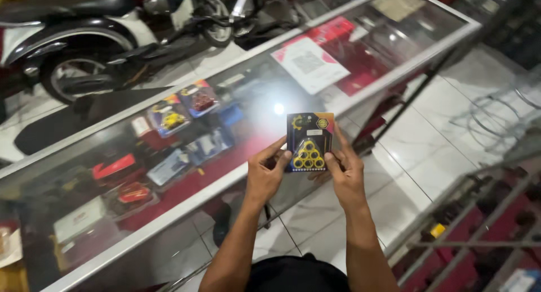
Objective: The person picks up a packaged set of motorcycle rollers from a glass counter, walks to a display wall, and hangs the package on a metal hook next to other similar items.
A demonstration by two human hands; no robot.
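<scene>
I hold a small dark blister pack (309, 141) upright in front of me with both hands. It shows several yellow rings stacked in a triangle on a black, orange-cornered card. My left hand (265, 171) grips its left edge with thumb and fingers. My right hand (344, 169) pinches its right edge, thumb on the front. The pack hovers above the near edge of a glass display counter (394, 72).
Inside the glass counter lie several packaged parts (174, 120) and red boxes (121, 168); a white sheet (310, 63) rests on top. A motorbike (79, 49) stands behind it. White floor tiles (428, 151) run to the right, by a metal rack (479, 224).
</scene>
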